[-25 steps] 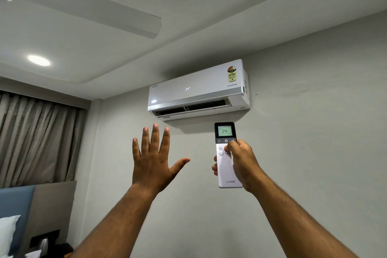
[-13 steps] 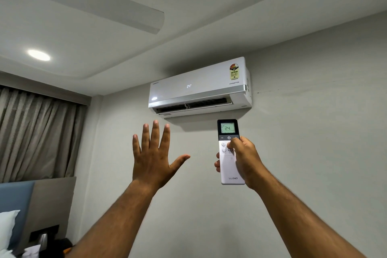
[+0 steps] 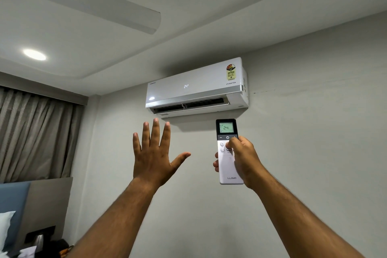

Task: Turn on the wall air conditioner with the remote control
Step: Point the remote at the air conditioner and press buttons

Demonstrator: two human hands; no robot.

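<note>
A white wall air conditioner (image 3: 196, 87) hangs high on the grey wall. Its front panel shows 24 and its lower flap stands open over dark vents. My right hand (image 3: 243, 158) grips a white remote control (image 3: 227, 163) upright just below the unit's right end. The remote's lit screen reads 24, and my thumb rests on the buttons just under the power key. My left hand (image 3: 155, 153) is raised to the left of the remote, palm toward the wall, fingers spread, holding nothing.
A white ceiling fan blade (image 3: 88, 4) reaches across the upper left, near a round ceiling light (image 3: 34, 54). Grey curtains (image 3: 35, 134) hang at the left. A blue headboard (image 3: 12, 197), a white pillow (image 3: 5, 226) and dark clutter (image 3: 50, 245) sit at the lower left.
Both hands have risen slightly toward the air conditioner, the remote with them. The unit's flap stays open and both displays still read 24.
</note>
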